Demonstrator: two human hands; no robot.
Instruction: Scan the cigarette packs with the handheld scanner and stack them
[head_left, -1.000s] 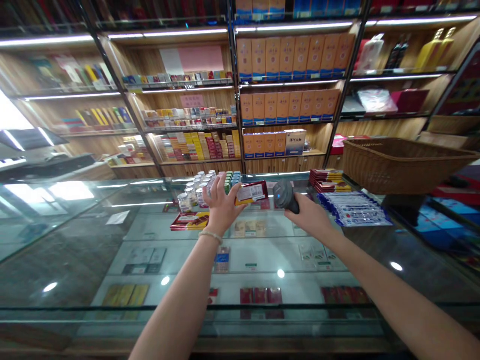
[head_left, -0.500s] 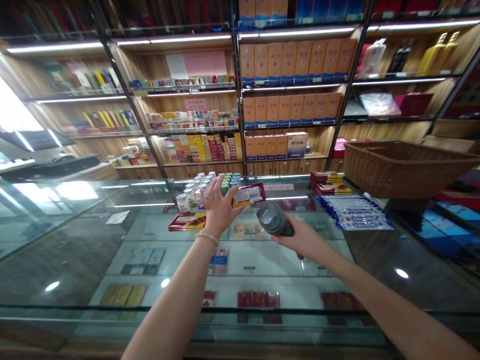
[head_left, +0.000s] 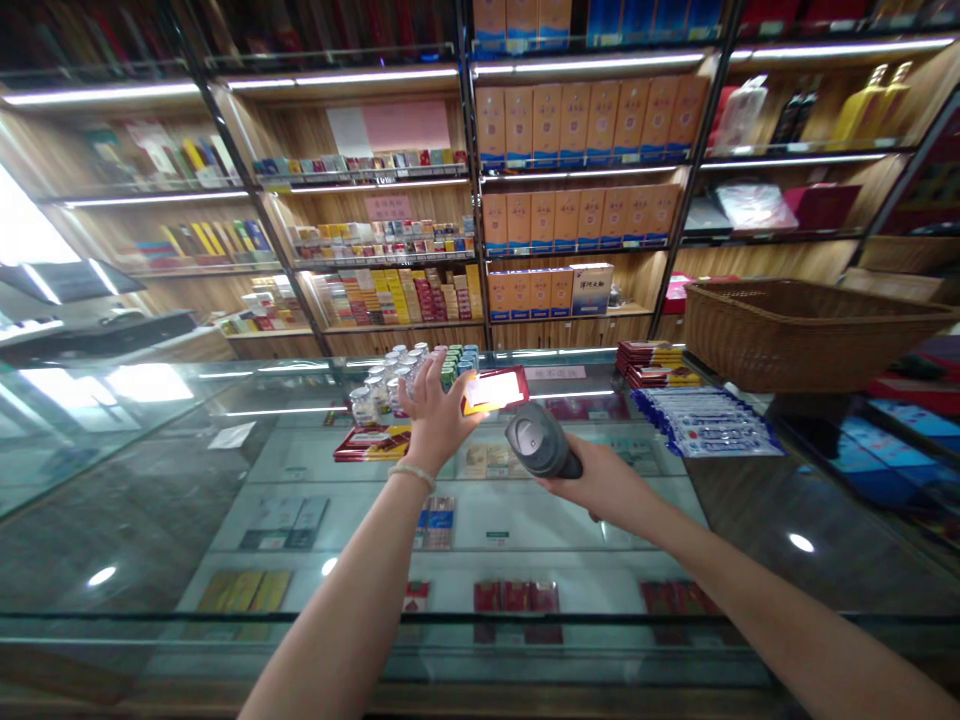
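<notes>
Between thumb and fingers, my left hand pinches one end of a small red and yellow snack packet, tilted up above the glass counter. Bright light from the scanner washes out the packet's label. My right hand grips the handle of a grey barcode scanner, its head pointed at the packet and a short gap away. More red and yellow packets lie flat just left of my left wrist. Behind the left hand stand several small lidded jars and green-topped containers.
A stack of red packets and a fanned row of blue and white packets lie on the right. Beyond them sits a wicker basket. The glass counter has boxes displayed beneath it. Stocked shelves line the back.
The scanner's light has come on and now floods the packet's label. The scanner has turned slightly, while both hands stay nearly in place.
</notes>
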